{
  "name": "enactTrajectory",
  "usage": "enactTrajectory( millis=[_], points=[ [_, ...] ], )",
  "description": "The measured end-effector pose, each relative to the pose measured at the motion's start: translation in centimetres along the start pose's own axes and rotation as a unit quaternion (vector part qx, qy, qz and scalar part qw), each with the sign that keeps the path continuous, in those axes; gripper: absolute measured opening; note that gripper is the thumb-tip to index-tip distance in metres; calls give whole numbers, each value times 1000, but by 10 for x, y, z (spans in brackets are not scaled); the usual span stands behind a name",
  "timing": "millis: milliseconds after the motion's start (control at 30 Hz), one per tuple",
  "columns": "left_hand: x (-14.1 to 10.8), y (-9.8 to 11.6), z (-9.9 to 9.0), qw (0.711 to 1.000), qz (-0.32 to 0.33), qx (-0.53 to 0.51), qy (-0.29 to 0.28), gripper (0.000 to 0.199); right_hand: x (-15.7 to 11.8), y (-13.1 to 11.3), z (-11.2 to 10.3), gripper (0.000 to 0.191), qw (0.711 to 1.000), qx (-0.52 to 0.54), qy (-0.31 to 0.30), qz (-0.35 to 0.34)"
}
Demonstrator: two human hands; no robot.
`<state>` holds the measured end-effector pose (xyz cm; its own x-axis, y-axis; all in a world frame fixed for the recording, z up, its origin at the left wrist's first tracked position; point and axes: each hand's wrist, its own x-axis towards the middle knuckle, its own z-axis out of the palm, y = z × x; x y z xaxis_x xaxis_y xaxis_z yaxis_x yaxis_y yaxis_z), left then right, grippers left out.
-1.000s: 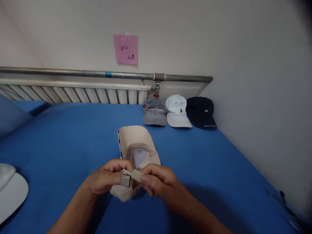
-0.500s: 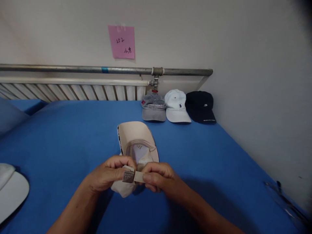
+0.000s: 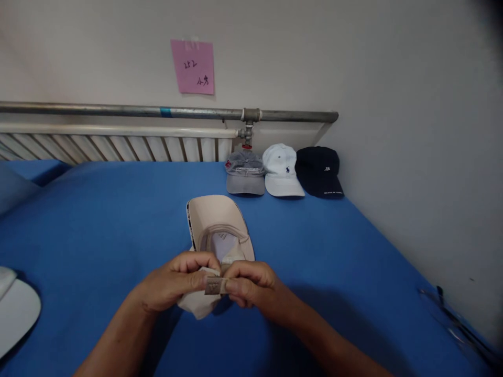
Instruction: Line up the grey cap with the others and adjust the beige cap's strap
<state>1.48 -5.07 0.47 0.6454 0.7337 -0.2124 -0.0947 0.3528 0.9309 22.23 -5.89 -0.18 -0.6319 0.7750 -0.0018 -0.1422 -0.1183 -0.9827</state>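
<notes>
The beige cap [image 3: 218, 222] is lying upside down on the blue table [image 3: 118, 209], brim pointing away from the person. At its near edge, the left hand [image 3: 173, 285] and right hand [image 3: 249, 283] are pinching the strap buckle [image 3: 215, 286] between them, equally close.

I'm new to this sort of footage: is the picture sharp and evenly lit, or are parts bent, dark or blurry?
Head view: soft, even light, faint shadows under the forearms on the blue cloth; the pipe bows from lens distortion; top right corner darkens; the beige cap and both hands look sharp; items at the lower right edge are blurred.
</notes>
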Motion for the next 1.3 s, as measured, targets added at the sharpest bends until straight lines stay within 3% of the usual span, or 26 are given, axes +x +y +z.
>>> enactTrajectory(
  millis=[167, 300, 433, 767, 1000, 1300],
  points=[
    [-1, 0, 0, 1000, -5, 23, 5, 37, -1, -4, 2, 23, 1000, -26, 3, -11],
    [-2, 1, -1, 1000, 0, -15, 12, 34, -1, -3, 0, 10, 999, -6, 44, -9],
    [-1, 3, -1, 999, 2, -27, 30, 34, -1, 1, -4, 12, 997, -6, 78, -3],
    [-2, 7, 6, 998, -41, 56, 13, 32, -2, -3, 1, 11, 996, -40, 73, -38],
    [-3, 5, 2, 999, -16, -9, 32, 34, -6, -10, -6, 16, 990, -71, 109, -51],
    [-2, 4, 9, 999, -33, 21, 9, 30, -6, -11, -2, 17, 993, -47, 91, -55]
  ],
)
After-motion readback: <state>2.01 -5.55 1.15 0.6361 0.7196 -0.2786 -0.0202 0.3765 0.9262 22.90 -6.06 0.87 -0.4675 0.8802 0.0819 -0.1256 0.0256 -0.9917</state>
